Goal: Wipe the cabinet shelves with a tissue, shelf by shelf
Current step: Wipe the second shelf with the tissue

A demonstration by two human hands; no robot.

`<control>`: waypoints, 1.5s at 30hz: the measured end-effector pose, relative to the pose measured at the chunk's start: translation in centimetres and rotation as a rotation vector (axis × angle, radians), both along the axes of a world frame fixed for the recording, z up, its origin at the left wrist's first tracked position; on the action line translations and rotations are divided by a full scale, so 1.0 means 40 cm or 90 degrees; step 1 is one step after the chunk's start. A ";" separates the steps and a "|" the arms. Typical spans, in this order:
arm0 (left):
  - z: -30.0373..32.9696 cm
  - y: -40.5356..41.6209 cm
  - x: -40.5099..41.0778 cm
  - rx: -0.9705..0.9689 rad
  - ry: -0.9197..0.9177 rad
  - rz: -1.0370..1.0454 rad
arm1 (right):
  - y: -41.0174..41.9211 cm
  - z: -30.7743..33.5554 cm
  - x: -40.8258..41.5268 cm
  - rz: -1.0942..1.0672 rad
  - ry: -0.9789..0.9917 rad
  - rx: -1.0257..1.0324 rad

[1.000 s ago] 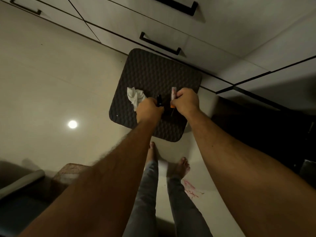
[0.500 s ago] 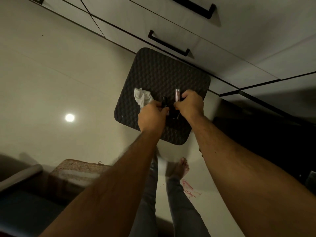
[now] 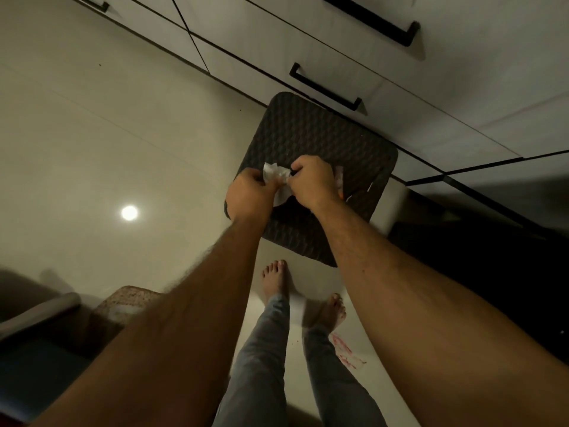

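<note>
A crumpled white tissue [image 3: 275,174] is pinched between both hands above a dark textured stool [image 3: 320,134]. My left hand [image 3: 250,194] grips its left side with curled fingers. My right hand [image 3: 314,183] curls on the tissue's right edge, and a small dark item [image 3: 294,172] shows at its thumb. A pale pink tube [image 3: 339,179] peeks out past the right hand's far side; whether the hand holds it is unclear. The pale cabinet fronts [image 3: 354,50] with black handles [image 3: 326,87] run behind the stool, all closed here.
My bare feet [image 3: 277,278] stand on the glossy floor just in front of the stool. A red smear [image 3: 345,352] marks the floor by the right foot. A brown mat [image 3: 126,303] lies at lower left. A dark recess [image 3: 492,257] lies at right.
The hands have come together over the stool. The tissue, held off to the left of the left hand before, now sits between both hands. The view has tilted a little.
</note>
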State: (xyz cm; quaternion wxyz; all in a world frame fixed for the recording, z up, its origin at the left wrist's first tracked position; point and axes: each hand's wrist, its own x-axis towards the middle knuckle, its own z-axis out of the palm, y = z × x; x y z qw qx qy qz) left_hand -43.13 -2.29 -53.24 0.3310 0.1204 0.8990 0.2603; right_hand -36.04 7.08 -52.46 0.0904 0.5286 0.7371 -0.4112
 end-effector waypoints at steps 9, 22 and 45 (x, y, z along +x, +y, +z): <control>0.124 -0.038 0.026 0.206 -0.128 0.050 | -0.056 0.132 0.063 -0.153 0.178 -0.137; 0.699 -0.106 0.347 0.552 -0.234 0.044 | -0.111 0.697 0.437 -0.287 0.422 -0.279; 1.394 -0.133 0.937 0.677 -0.171 -0.393 | -0.280 1.396 1.136 -0.367 0.661 0.212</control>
